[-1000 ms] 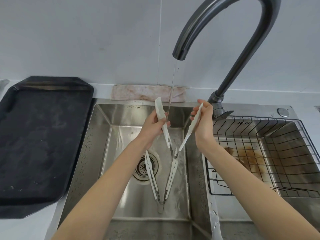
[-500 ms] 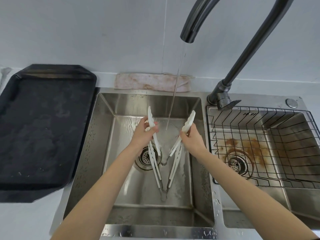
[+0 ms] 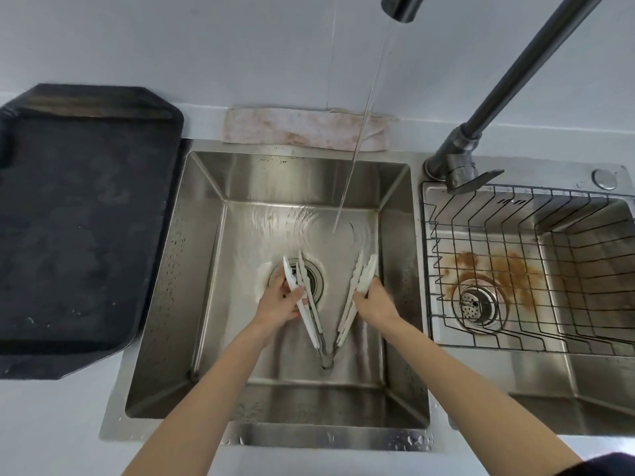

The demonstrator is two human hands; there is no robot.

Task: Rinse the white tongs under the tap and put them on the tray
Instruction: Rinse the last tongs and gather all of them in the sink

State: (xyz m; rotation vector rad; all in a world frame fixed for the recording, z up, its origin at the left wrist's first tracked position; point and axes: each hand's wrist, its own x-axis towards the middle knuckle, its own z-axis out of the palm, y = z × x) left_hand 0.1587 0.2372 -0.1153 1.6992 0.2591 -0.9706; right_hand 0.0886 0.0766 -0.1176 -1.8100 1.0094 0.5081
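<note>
I have the white tongs (image 3: pixel 329 304) low in the left sink (image 3: pixel 299 180) now, spread into a wide V with the hinge toward me — a second ago they were up under the spout, and they have dropped well below it. My left hand (image 3: pixel 280 304) is curled round one arm, just over the drain (image 3: pixel 299 278); my right hand (image 3: pixel 374 304) grips the other arm near the sink's right wall. The stream from the tap (image 3: pixel 402 6) falls beyond the tips and strikes the sink floor, so it is not touching the tongs at this moment. I judge the rinse is either paused or finished — they look wet, though I can't tell how clean. The black tray (image 3: pixel 82 218) waits on the counter (image 3: pixel 51 424) to the left, well apart, so the carry across is not yet done.
</note>
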